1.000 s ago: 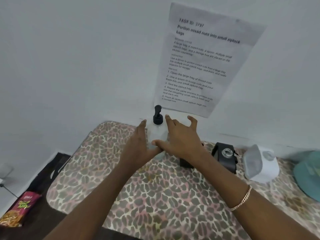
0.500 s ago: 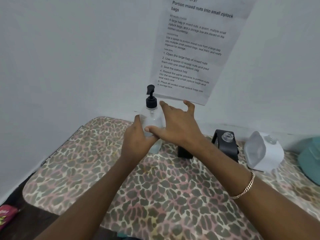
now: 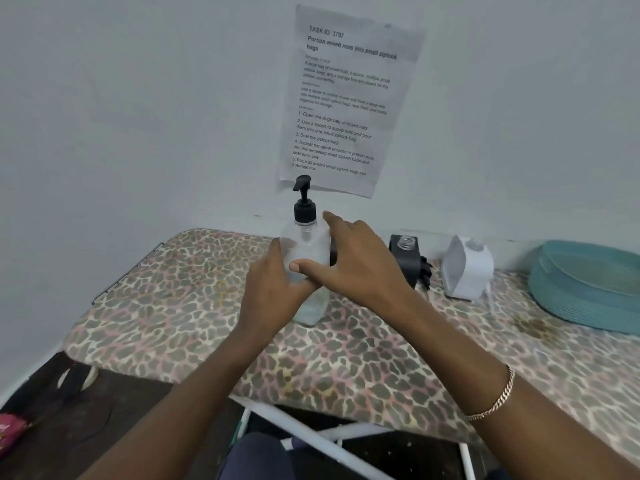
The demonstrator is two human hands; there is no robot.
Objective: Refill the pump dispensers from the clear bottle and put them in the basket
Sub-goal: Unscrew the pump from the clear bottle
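Hands meet around the clear bottle, which stands upright on the leopard-print counter close to the wall. Our left hand grips its body from the left side, the fingers curled round behind it. Our right hand touches it from the other side with fingers spread and mostly straight: the thumb lies across the front of the bottle and the index finger points up beside the black pump screwed on top. A chain bracelet sits on that wrist.

Just beyond our right hand, on the same counter, stands the black dispenser with its clear threaded neck uncovered. Farther right of it, a little apart, is the white dispenser, also showing a bare neck. Well past both, at the far right edge of our view, rests the teal basket.

Above our hands a printed sheet is stuck to the wall, its lower edge just behind the pump head. Below our left forearm, on the dark floor, a red packet shows at the edge of view.
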